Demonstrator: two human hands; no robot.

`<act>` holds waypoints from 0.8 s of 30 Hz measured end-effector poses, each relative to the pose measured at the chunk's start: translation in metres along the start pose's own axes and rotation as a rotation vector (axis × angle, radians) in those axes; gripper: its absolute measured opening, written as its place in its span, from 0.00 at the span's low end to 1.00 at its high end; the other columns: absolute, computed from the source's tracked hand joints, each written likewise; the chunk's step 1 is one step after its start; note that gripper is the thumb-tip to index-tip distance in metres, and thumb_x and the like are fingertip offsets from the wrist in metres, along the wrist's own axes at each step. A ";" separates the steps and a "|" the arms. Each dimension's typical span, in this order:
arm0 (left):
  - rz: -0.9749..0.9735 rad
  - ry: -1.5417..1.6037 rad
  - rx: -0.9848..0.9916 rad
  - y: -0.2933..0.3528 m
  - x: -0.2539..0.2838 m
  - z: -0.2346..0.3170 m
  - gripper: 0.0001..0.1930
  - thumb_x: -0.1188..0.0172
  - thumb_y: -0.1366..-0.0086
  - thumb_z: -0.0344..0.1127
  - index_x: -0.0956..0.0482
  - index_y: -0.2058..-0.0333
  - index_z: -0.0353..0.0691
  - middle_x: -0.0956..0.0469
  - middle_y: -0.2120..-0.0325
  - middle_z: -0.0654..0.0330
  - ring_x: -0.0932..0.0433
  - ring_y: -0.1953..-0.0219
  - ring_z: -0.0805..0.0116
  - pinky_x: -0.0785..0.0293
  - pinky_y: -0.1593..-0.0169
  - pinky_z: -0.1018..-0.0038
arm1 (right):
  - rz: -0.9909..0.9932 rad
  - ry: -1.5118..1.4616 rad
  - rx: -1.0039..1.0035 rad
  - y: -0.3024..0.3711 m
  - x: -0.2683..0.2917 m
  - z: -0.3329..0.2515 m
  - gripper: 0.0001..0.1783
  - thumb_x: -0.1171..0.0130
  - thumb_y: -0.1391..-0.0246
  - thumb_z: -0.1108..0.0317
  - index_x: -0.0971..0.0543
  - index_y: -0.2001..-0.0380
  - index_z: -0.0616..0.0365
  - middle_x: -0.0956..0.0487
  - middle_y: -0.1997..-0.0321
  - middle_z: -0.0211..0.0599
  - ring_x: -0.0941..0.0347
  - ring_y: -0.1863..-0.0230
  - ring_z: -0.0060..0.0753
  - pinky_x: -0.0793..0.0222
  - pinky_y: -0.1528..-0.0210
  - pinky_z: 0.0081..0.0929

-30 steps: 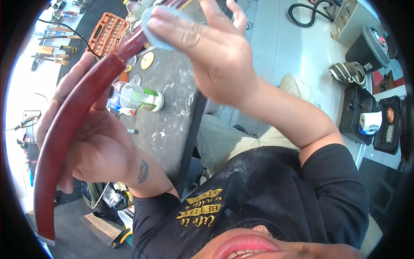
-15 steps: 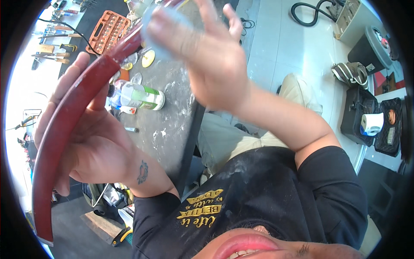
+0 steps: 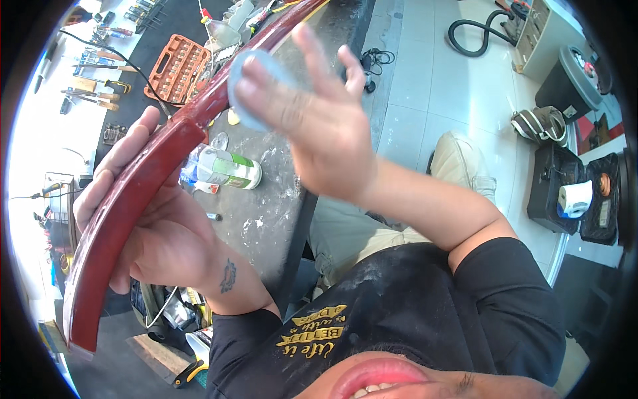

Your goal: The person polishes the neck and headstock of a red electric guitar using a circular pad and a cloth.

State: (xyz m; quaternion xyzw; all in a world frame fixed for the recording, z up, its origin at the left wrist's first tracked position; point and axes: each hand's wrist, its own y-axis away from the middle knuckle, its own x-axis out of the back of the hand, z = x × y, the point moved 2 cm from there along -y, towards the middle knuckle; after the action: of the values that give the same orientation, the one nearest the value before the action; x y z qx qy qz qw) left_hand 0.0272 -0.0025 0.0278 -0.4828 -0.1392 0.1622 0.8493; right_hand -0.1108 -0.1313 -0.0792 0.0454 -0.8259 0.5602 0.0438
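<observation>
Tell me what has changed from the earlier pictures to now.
The right hand and the pale blue pad with it have moved down in the picture, toward the body. The red curved piece has shifted right, showing more of its length beyond the pad. The view shifted slightly too. The left hand still holds the piece; the bottle remains on the table.

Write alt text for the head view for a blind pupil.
A person holds a curved red piece in the left hand, the right hand spread over a round pale pad at the piece's narrower part. Beyond are a workbench, bottle and orange case.
</observation>
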 end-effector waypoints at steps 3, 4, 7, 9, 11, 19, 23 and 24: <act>-0.023 -0.027 -0.065 -0.003 -0.005 0.004 0.37 0.46 0.29 0.67 0.22 0.45 0.32 0.22 0.48 0.25 0.20 0.42 0.33 0.14 0.48 0.42 | 0.039 0.071 -0.109 -0.003 -0.015 0.031 0.42 0.44 0.49 0.87 0.21 0.33 0.36 0.22 0.30 0.27 0.40 0.21 0.56 0.54 0.26 0.61; -0.029 -0.056 -0.088 -0.003 -0.005 0.003 0.37 0.46 0.29 0.66 0.23 0.45 0.31 0.22 0.49 0.25 0.20 0.43 0.33 0.14 0.48 0.43 | 0.062 0.056 -0.192 -0.006 -0.018 0.037 0.43 0.45 0.51 0.87 0.20 0.34 0.37 0.21 0.30 0.26 0.40 0.20 0.56 0.57 0.26 0.61; -0.019 -0.077 -0.115 -0.004 -0.007 0.002 0.35 0.46 0.28 0.65 0.23 0.46 0.31 0.21 0.49 0.26 0.19 0.44 0.32 0.12 0.51 0.45 | 0.023 -0.022 -0.056 -0.006 -0.001 0.003 0.43 0.45 0.49 0.87 0.21 0.32 0.36 0.21 0.31 0.28 0.40 0.21 0.57 0.55 0.26 0.63; -0.007 -0.039 -0.092 -0.004 -0.010 0.001 0.33 0.46 0.27 0.63 0.24 0.46 0.32 0.21 0.50 0.27 0.19 0.45 0.32 0.11 0.52 0.45 | 0.039 0.089 -0.009 -0.007 -0.008 0.022 0.41 0.45 0.47 0.87 0.21 0.32 0.39 0.21 0.30 0.30 0.40 0.20 0.57 0.55 0.26 0.62; -0.037 -0.071 -0.121 -0.005 -0.010 0.002 0.34 0.47 0.27 0.63 0.24 0.46 0.32 0.21 0.50 0.27 0.19 0.45 0.33 0.11 0.51 0.45 | 0.090 0.059 -0.080 -0.005 -0.021 0.030 0.41 0.45 0.49 0.87 0.21 0.33 0.39 0.21 0.30 0.30 0.40 0.20 0.57 0.56 0.26 0.61; 0.014 -0.070 -0.102 -0.002 -0.006 -0.001 0.37 0.48 0.29 0.68 0.25 0.45 0.33 0.20 0.50 0.28 0.19 0.45 0.29 0.16 0.46 0.39 | 0.107 0.091 -0.023 -0.004 -0.018 0.034 0.42 0.44 0.52 0.88 0.19 0.34 0.40 0.21 0.30 0.29 0.41 0.20 0.57 0.57 0.24 0.56; 0.009 -0.091 -0.111 -0.002 -0.003 0.001 0.36 0.49 0.27 0.67 0.26 0.46 0.33 0.20 0.51 0.29 0.19 0.45 0.29 0.16 0.47 0.39 | 0.066 0.026 0.018 -0.008 -0.006 0.011 0.43 0.45 0.52 0.87 0.19 0.34 0.38 0.21 0.30 0.27 0.40 0.21 0.56 0.57 0.24 0.57; 0.028 -0.112 -0.112 -0.002 -0.006 -0.001 0.34 0.48 0.26 0.64 0.25 0.47 0.32 0.20 0.50 0.28 0.19 0.45 0.30 0.14 0.49 0.42 | 0.068 0.096 0.069 -0.010 -0.007 0.017 0.42 0.45 0.53 0.87 0.19 0.35 0.39 0.21 0.30 0.30 0.39 0.21 0.56 0.57 0.25 0.56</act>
State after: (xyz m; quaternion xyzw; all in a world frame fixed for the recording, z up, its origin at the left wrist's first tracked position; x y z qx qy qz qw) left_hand 0.0225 -0.0065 0.0292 -0.5217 -0.1888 0.1926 0.8094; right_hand -0.1034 -0.1512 -0.0770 -0.0081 -0.8040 0.5912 0.0627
